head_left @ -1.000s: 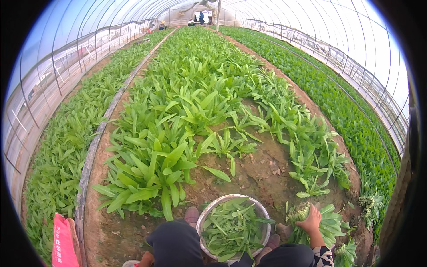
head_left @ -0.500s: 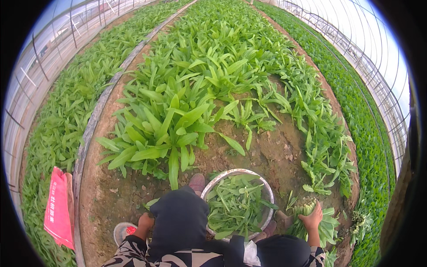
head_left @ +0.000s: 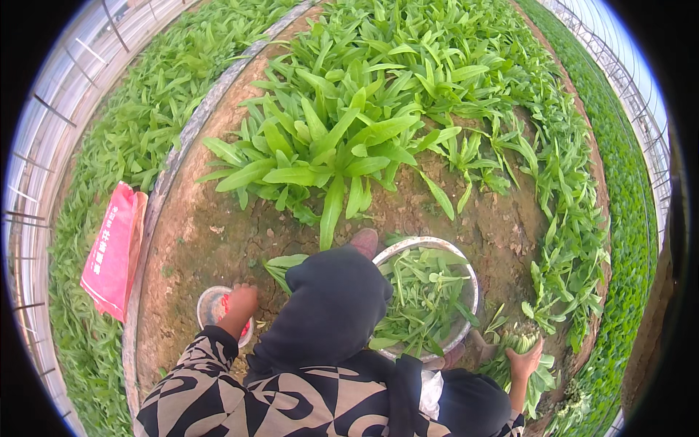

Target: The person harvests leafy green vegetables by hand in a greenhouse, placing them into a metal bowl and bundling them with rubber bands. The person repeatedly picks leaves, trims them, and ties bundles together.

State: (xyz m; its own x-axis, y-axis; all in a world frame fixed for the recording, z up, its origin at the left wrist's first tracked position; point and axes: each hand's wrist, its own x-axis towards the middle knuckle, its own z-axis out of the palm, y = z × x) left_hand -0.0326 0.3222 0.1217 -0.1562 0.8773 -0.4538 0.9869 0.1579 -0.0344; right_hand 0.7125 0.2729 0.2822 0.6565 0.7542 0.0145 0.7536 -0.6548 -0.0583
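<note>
My right hand (head_left: 524,358) is wrapped round a bundle of leafy greens (head_left: 539,379) at the lower right, with the pale cut stem ends upward. At the lower left, my left hand (head_left: 244,300) is over a small pale bowl (head_left: 207,309) holding small red items. Its fingers look curled, and whatever they grip is hidden. Between my legs stands a large round tub (head_left: 473,280) with a whitish rim. Loose green leaves (head_left: 419,295) fill much of it.
Tall leafy plants (head_left: 320,156) grow in the bed ahead. Pulled greens (head_left: 564,240) lie along its right side. A pink bag (head_left: 116,251) rests by the grey border strip (head_left: 156,197) at left. More greens (head_left: 571,408) lie at the lower right edge.
My view has swung left and down, showing more of my left sleeve and the small bowl. My left hand has come over the bowl. My right hand still holds the bundle.
</note>
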